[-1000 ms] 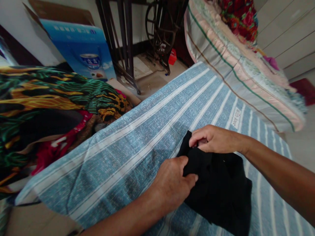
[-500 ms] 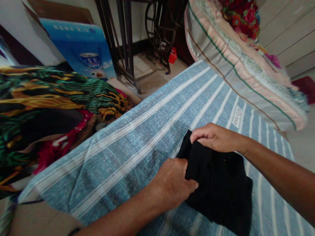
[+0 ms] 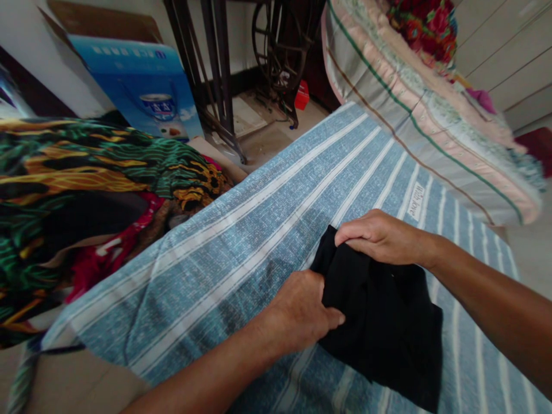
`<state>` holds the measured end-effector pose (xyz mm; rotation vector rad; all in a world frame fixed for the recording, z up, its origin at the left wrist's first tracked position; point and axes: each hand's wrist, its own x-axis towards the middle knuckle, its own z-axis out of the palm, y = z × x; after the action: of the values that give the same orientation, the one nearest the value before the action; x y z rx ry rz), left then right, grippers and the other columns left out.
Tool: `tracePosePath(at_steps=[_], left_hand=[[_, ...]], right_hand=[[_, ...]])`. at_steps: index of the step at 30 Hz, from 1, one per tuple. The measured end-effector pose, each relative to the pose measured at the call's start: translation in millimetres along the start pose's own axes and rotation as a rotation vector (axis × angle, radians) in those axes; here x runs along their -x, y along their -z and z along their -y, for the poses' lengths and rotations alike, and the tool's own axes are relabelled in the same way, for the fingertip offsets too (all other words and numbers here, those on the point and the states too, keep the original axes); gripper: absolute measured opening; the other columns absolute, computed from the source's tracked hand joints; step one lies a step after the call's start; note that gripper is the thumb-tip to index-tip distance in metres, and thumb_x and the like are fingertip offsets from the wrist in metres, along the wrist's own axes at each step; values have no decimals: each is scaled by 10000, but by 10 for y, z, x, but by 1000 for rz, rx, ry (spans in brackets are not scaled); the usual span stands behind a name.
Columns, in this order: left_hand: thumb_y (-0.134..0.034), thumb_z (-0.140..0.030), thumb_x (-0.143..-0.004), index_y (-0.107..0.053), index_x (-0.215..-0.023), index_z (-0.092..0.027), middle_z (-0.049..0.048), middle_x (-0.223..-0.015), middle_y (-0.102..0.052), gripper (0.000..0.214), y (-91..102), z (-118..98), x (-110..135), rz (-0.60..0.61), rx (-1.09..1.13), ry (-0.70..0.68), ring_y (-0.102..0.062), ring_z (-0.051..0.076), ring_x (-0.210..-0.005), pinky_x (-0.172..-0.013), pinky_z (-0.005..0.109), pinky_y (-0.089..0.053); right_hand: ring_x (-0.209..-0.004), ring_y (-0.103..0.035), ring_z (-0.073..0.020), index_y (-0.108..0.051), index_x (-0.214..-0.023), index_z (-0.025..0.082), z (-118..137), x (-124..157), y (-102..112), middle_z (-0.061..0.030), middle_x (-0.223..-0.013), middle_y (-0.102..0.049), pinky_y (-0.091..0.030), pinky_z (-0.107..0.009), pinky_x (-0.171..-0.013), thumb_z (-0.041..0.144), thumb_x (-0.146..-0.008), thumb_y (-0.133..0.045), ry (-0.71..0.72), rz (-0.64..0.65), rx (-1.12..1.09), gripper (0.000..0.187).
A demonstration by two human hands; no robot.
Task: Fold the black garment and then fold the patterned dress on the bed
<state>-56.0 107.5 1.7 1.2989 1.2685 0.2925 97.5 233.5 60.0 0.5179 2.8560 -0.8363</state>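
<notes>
A black cloth (image 3: 388, 328) lies bunched on a blue sheet with white stripes (image 3: 259, 230). My left hand (image 3: 302, 310) is closed on the cloth's near left edge, thumb on top. My right hand (image 3: 379, 236) pinches the cloth's far upper corner, fingers curled round the fabric. Both forearms reach in from the bottom and the right.
A heap of green, yellow and red patterned clothes (image 3: 86, 190) lies to the left. A blue carton (image 3: 142, 86) and a dark treadle sewing-machine stand (image 3: 241, 63) are behind. A stack of folded striped quilts (image 3: 414, 109) fills the upper right.
My hands have shifted slightly on the black cloth, gathering its left edge a little tighter. The view has drifted a bit. Nothing else moved.
</notes>
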Motion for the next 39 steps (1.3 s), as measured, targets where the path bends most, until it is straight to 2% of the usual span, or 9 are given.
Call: tracePosePath(at_steps=[8, 15, 18, 21, 25, 28, 31, 34, 39], left_hand=[[-582, -330, -632, -410, -496, -189, -43, -504, -405, 261, 1, 20, -16, 16, 57, -39, -418, 102, -472, -423, 225, -266], [-486, -378, -728, -433, -531, -180, -45, -517, -372, 284, 56, 47, -29, 19, 166, -142, -368, 91, -486, -444, 222, -254], [-501, -367, -714, -458, -549, -174, -45, -530, -376, 257, 51, 47, -32, 21, 221, -106, -361, 89, -498, -451, 218, -258], [-505, -367, -708, -492, -596, -171, -46, -540, -387, 227, 36, 43, -36, 37, 297, -79, -363, 90, -499, -460, 218, -263], [-526, -390, -702, -470, -569, -172, -45, -543, -367, 261, 34, 33, -35, -39, 254, -35, -337, 88, -501, -458, 225, -234], [-551, -396, -697, -478, -562, -167, -45, -548, -375, 275, 40, 18, -9, -77, 225, -14, -344, 88, -510, -466, 224, -242], [-547, -403, -712, -552, -664, -159, -39, -575, -443, 249, 42, 2, 42, -76, 306, -33, -416, 106, -546, -503, 224, -307], [-554, -406, -714, -551, -684, -163, -43, -568, -465, 245, 42, 2, 94, -171, 344, -35, -454, 118, -552, -512, 229, -332], [-611, -393, -673, -599, -804, -158, -15, -642, -581, 269, 41, 64, 125, -377, 374, -72, -559, 161, -660, -600, 249, -408]], right_hand=[[-668, -602, -101, -652, -819, 169, -75, -42, -67, 14, -726, -655, -420, -195, -643, 107, -788, -454, -159, 74, -190, 210], [-745, -609, -113, -684, -938, 168, -18, -29, 57, -7, -831, -681, -443, -220, -685, 249, -844, -489, -297, 108, -412, 231], [-734, -596, -115, -680, -972, 168, 7, -4, 75, -9, -820, -671, -443, -226, -669, 347, -826, -554, -318, 83, -429, 263], [-692, -572, -108, -679, -919, 152, 20, -28, 52, 4, -774, -640, -428, -217, -632, 291, -720, -681, -298, 104, -409, 243], [-620, -527, -90, -665, -772, 140, 13, -120, 15, 29, -671, -580, -391, -211, -583, 203, -717, -666, -234, 117, -355, 84], [-608, -525, -88, -663, -757, 145, 14, -192, 0, 42, -642, -567, -371, -208, -572, 211, -712, -680, -214, 92, -307, 82], [-586, -519, -82, -665, -733, 155, 41, -235, 7, 55, -612, -556, -338, -203, -549, 236, -694, -710, -230, 78, -228, 101], [-582, -506, -76, -658, -719, 155, 76, -214, 33, 57, -601, -546, -321, -201, -549, 286, -715, -702, -255, -1, -194, 138], [-593, -498, -80, -646, -729, 155, 96, 30, 51, 45, -604, -537, -337, -208, -574, 337, -810, -597, -297, -322, -204, 205]])
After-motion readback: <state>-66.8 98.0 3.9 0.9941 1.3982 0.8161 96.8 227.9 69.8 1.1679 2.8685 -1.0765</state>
